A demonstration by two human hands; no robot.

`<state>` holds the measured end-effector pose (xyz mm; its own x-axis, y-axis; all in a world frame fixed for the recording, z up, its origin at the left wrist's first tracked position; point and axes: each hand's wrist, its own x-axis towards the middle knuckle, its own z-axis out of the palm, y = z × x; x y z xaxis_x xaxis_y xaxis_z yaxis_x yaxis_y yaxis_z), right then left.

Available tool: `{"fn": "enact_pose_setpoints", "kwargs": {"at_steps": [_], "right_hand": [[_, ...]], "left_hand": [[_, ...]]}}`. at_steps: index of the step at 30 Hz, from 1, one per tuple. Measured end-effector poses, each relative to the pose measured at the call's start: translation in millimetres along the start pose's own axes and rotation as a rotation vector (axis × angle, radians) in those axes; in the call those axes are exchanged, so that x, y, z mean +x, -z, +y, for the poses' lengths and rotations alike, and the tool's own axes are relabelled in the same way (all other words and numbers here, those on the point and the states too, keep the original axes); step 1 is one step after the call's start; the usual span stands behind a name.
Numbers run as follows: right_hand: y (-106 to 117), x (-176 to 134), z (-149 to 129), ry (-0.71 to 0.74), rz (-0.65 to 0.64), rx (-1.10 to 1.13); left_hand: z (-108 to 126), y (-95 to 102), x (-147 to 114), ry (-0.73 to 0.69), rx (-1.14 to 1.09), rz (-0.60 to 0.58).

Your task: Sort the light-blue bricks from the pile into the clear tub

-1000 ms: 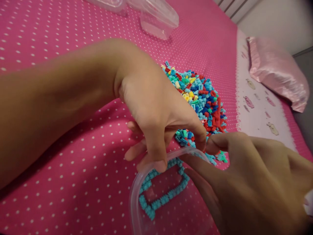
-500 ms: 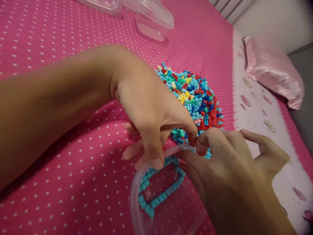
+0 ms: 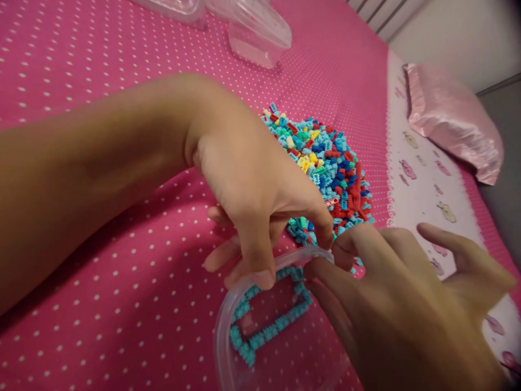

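My left hand (image 3: 260, 184) reaches in from the left, its thumb and curled fingers gripping the rim of a clear plastic container (image 3: 223, 331). Inside lies a teal chain of small toy bricks (image 3: 280, 325), linked in a long loop with a short tail. At the right of the rim is my right hand (image 3: 391, 293), with its front fingertips bent together close to the chain's upper end. Whatever they pinch is hidden. Its outer fingers stick out to the right. Behind both hands rises a heap of loose bricks (image 3: 317, 146) in blue, teal, red, yellow and green.
More clear plastic containers (image 3: 260, 46) rest at the top of the view. Everything lies on a pink polka-dot sheet (image 3: 101, 260). To the right are a pale printed cloth (image 3: 423, 179) and a shiny pink pillow (image 3: 451, 119).
My right hand has shifted slightly right and down, and its outer fingers are spread wider. My left hand keeps its hold on the rim.
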<state>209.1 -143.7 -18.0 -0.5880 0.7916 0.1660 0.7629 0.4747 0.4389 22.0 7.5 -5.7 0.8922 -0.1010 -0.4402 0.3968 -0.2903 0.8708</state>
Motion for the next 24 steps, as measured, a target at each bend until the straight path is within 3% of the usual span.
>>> {"fn": "enact_pose_setpoints", "kwargs": {"at_steps": [14, 24], "right_hand": [[-2.2, 0.9, -6.0, -0.025, -0.083, 0.077], [-1.0, -0.4, -1.5, -0.001, -0.084, 0.036]], "left_hand": [[-1.8, 2.6, -1.6, -0.038, 0.020, -0.049], [1.2, 0.3, -1.0, 0.045, 0.048, -0.004]]}}
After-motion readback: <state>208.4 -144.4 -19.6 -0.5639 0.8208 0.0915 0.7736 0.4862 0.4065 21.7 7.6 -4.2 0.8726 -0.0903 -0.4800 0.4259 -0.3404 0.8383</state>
